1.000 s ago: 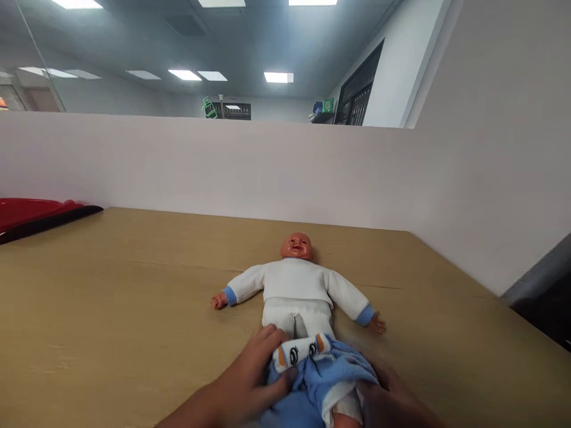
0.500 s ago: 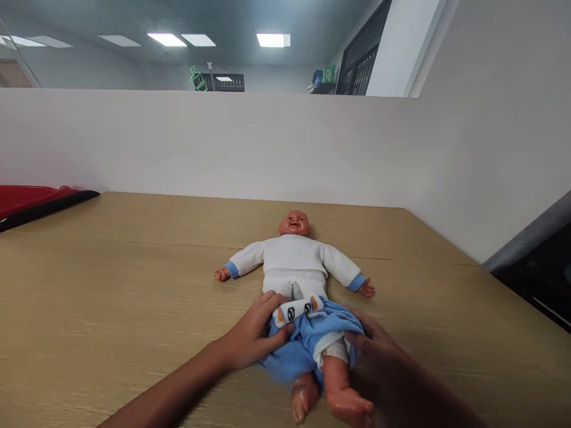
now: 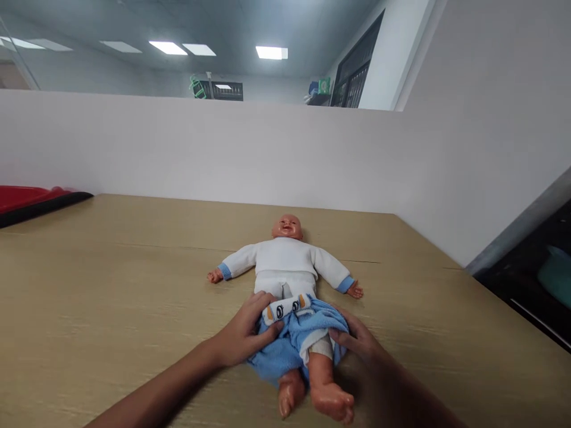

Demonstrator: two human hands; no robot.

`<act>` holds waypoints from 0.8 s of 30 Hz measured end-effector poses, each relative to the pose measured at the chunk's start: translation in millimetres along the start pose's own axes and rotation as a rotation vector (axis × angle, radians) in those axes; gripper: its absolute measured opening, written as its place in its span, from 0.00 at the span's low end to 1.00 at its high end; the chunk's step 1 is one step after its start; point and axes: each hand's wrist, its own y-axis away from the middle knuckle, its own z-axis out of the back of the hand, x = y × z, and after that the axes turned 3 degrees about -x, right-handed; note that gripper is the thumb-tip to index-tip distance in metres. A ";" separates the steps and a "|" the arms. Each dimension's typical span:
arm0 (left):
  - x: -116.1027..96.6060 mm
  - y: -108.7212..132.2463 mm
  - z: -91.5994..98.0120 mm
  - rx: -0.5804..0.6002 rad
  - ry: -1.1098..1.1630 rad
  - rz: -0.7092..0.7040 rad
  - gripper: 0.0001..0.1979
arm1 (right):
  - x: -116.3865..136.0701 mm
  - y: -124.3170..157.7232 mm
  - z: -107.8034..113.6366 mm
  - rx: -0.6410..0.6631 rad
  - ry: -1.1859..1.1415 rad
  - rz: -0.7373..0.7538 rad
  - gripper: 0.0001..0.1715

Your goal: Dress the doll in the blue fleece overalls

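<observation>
- Held in the left hand (image 3: pixel 245 331), partly closed, at one end of the white waistband (image 3: pixel 288 307) of light-blue plush fabric trousers (image 3: pixel 276 355), with thumb on the front and fingers at the upper edge.
- Held in the right hand (image 3: pixel 359 342), likewise partly closed, at the opposite side beside the turned-up leg opening, with thumb on the cloth and fingers partly hidden.
- Positioned between both hands, around the legs of a glossy vinyl-limbed baby doll (image 3: pixel 285 257) in white cloth with light-blue cuffs, lying face up on a light-brown table (image 3: pixel 134 297).
- Bunched and creased; decorated at the waistband with black eyes and orange patches; edged white at the leg opening; open below to both bare feet.
- At far left, a red, tub-like object (image 3: pixel 27 197) with black edge, interior out of sight.
</observation>
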 end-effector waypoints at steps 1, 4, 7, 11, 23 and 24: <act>0.4 0.1 -0.2 -0.005 0.000 -0.003 0.16 | -2.0 0.7 0.6 -0.028 0.002 -0.012 0.36; 0.5 0.3 -0.4 -0.010 -0.001 0.001 0.17 | -6.7 3.0 0.7 -0.076 0.004 -0.028 0.36; -0.9 0.8 0.0 -0.009 0.008 0.005 0.18 | -11.5 4.7 -0.3 -0.076 -0.013 -0.027 0.32; -3.7 1.5 0.4 -0.014 0.022 0.006 0.17 | -21.0 4.3 3.7 -0.072 -0.049 -0.007 0.33; -1.9 1.9 0.6 -0.005 0.022 -0.005 0.16 | -27.3 4.9 8.9 -0.064 -0.107 -0.045 0.37; -1.2 1.8 0.5 -0.006 0.024 -0.008 0.16 | -27.4 5.1 8.8 -0.082 -0.111 -0.061 0.38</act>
